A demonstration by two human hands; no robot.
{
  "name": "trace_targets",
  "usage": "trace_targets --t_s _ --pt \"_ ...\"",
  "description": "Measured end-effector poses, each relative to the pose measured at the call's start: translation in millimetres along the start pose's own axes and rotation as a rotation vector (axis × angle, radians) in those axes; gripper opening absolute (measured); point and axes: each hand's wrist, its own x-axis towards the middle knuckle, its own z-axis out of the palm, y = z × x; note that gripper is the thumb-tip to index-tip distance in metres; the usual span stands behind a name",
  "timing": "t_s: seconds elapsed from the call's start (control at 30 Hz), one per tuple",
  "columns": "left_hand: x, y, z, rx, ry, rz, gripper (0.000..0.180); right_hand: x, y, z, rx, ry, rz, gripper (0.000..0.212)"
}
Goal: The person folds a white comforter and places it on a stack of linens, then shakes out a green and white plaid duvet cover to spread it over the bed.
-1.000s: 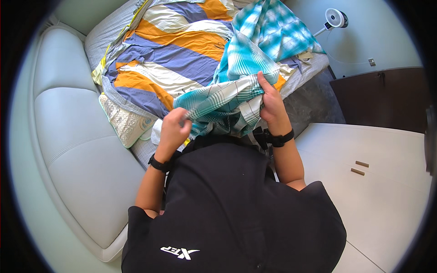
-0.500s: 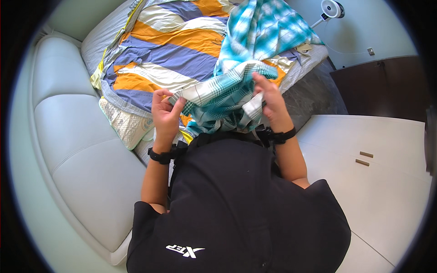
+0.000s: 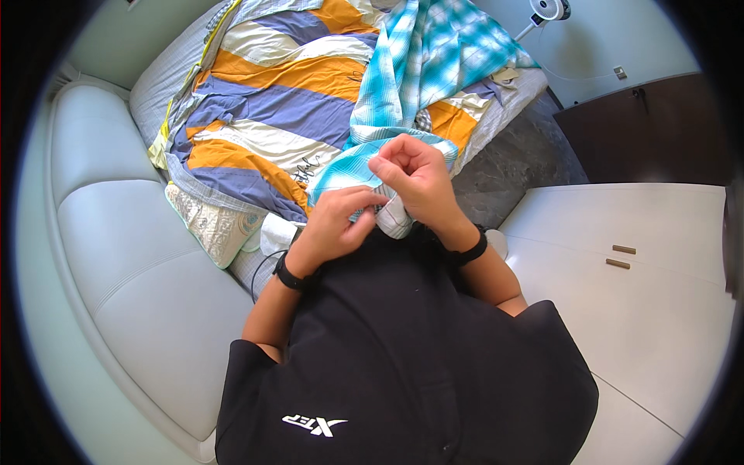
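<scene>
A teal-and-white plaid cloth (image 3: 381, 93) trails from the far side of the bed down to my hands. My left hand (image 3: 338, 225) is bent inward, its fingertips closed on the near edge of the cloth. Just above it and to the right, my right hand (image 3: 418, 182) is curled, thumb against forefinger, at the same edge. A pale striped end of the cloth hangs between and below the hands, close to my chest. What lies inside the right hand's curled fingers is partly hidden.
Striped orange, purple and cream bedding (image 3: 287, 108) covers the bed. A padded headboard (image 3: 132, 201) runs along the left, with a patterned pillow (image 3: 205, 221) beside it. White cabinets (image 3: 620, 225) stand at right; a fan (image 3: 549, 9) is at the back right.
My hands have come together from wide apart, the left moving right and down, the right moving left and down. The cloth stretched between them has dropped and bunched closer to me.
</scene>
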Motion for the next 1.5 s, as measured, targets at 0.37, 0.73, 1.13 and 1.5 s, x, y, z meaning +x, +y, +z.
trace_targets --t_s 0.37,0.73,1.13,1.5 --pt "-5 11 -16 0.012 0.287 -0.113 0.015 8 4 7 -0.233 -0.003 -0.112 0.023" --pt "-52 45 -117 0.297 0.808 0.113 0.011 38 82 -37 -0.848 -0.535 -0.32 0.05" --pt "-148 87 -217 0.585 1.542 -0.019 0.022 133 65 -52 -1.399 -0.033 -0.454 0.031" --pt "-143 94 -256 0.514 1.515 -0.106 0.024 149 73 11 -0.887 0.03 -0.64 0.019"
